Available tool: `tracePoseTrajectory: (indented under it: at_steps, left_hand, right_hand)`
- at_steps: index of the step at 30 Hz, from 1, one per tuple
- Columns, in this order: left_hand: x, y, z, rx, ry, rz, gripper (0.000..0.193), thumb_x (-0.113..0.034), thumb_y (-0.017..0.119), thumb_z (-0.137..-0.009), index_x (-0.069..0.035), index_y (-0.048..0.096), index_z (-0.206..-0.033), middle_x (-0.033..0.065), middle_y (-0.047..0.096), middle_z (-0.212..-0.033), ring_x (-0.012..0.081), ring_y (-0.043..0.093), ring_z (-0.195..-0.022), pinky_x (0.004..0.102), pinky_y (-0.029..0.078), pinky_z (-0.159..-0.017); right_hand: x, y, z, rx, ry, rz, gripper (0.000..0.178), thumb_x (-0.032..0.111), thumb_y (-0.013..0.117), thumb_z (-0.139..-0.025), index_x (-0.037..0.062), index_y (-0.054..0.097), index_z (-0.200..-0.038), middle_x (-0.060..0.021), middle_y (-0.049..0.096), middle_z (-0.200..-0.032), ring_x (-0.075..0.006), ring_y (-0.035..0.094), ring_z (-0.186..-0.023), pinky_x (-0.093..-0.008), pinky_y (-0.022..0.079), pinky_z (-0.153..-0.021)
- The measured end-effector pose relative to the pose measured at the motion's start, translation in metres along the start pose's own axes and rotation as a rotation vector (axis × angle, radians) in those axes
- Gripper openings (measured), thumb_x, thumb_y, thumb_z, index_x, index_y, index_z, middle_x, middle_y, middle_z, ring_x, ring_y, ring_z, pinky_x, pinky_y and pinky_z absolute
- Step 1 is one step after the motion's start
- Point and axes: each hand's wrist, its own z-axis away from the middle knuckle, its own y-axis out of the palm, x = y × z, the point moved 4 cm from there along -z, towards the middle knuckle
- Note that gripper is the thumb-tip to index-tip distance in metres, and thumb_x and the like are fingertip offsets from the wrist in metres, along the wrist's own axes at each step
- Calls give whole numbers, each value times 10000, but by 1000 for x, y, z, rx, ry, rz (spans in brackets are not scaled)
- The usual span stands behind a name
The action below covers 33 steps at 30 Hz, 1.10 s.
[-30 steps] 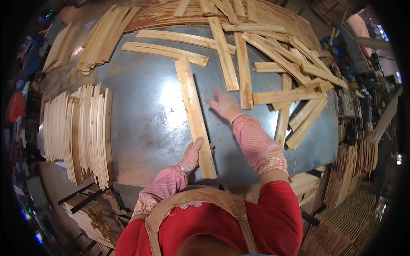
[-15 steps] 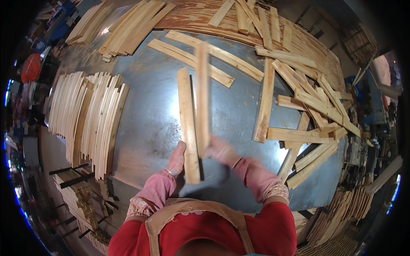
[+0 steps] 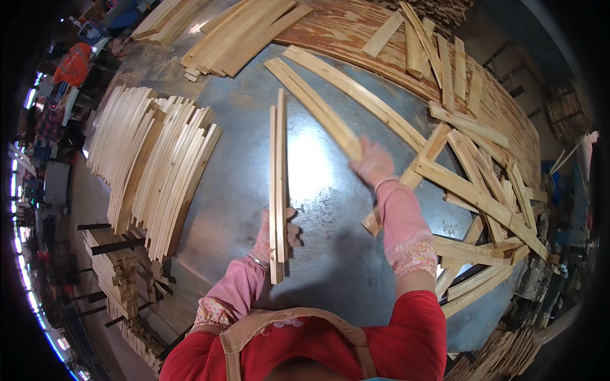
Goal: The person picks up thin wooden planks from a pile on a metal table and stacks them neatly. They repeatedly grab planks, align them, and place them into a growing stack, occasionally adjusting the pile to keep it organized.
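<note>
My left hand (image 3: 263,238), in a pale glove, is closed around the near part of two narrow wooden slats (image 3: 277,184). The two stand on edge, side by side, a little uneven at their ends. Ahead and to the right, my right hand (image 3: 373,162) grips the near end of another wooden slat (image 3: 314,105), which slants away to the far left. A parallel slat (image 3: 362,92) lies just beyond it. One more slat (image 3: 432,145) passes partly behind my right hand and forearm, which hide its middle.
A row of slats on edge (image 3: 152,165) stands at the left of the metal tabletop (image 3: 235,149). Loose slats (image 3: 489,197) lie crisscrossed at the right. Flat slats (image 3: 241,41) are piled at the far left, beside a plywood sheet (image 3: 337,32). Stacked wood (image 3: 111,270) sits low at the left.
My right hand has left the paired slats and reached forward right onto another slat, which has turned. The pair in my left hand now stands on edge together. The view has shifted.
</note>
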Motion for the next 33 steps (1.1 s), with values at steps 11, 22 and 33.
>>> tracePoseTrajectory:
  at_steps: [11, 22, 33]
  left_hand:
    - [40, -26, -32, 23, -82, 283, 850, -682, 750, -943, -81, 594, -1523, 191, 719, -1366, 382, 730, -1161, 591, 594, -1021]
    - [22, -34, -19, -8, -124, -13, 934, -877, 648, -880, -127, 641, -1438, 178, 783, -1118, 305, 776, -893, 451, 665, -774]
    - [72, -76, 27, -10, -142, 74, 895, -747, 745, -911, -73, 625, -1488, 172, 760, -1286, 345, 759, -1112, 546, 628, -994]
  right_hand:
    - [-8, -50, -40, -453, -175, 76, 462, 236, 719, -807, 39, 677, -1223, -243, 698, -1246, -454, 629, -1216, -521, 517, -1053]
    - [-54, 31, 93, -44, 63, -373, 1047, 383, 840, -827, 110, 346, -1708, -290, 731, -1290, -411, 720, -1203, -429, 542, -1095]
    - [-32, 56, 154, -626, 107, 146, 824, 538, 756, -899, 65, 553, -1543, -252, 653, -1426, -461, 657, -1262, -518, 507, -1123]
